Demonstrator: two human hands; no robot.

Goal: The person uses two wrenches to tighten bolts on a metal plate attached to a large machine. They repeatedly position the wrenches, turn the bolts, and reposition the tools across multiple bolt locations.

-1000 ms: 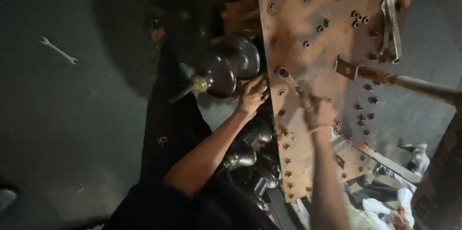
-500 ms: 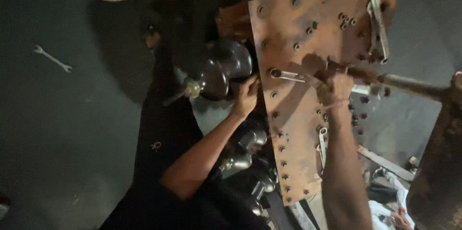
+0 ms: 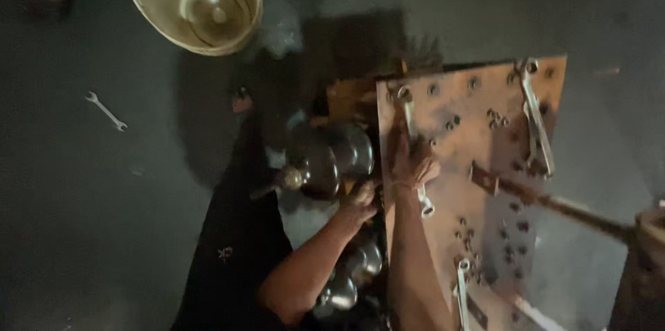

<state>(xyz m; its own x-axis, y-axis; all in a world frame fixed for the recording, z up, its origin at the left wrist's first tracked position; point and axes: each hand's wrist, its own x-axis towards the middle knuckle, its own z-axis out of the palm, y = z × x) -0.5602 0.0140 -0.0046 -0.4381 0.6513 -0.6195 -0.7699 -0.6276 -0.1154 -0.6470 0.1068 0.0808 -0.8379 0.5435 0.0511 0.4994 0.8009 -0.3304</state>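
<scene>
A rusty brown metal plate [image 3: 485, 165] full of bolt holes and nuts stands in front of me. My right hand [image 3: 413, 163] is closed around the middle of a silver spanner [image 3: 424, 203], whose far end sits on a bolt near the plate's top left corner. My left hand [image 3: 360, 201] grips the plate's left edge, just below a dark glossy ribbed insulator [image 3: 325, 161] with a brass tip. Further shiny round parts [image 3: 367, 262] lie under my left forearm.
Another spanner [image 3: 537, 120] lies on the plate's upper right, and a third [image 3: 462, 289] near its bottom. A flat bar [image 3: 554, 203] sticks out to the right. On the dark floor lie a small spanner [image 3: 105, 110] and a pale bucket [image 3: 194, 2].
My right hand has carried the spanner from the middle of the plate to its left edge, turning it from crosswise to lengthwise. The view has shifted, bringing the bucket in.
</scene>
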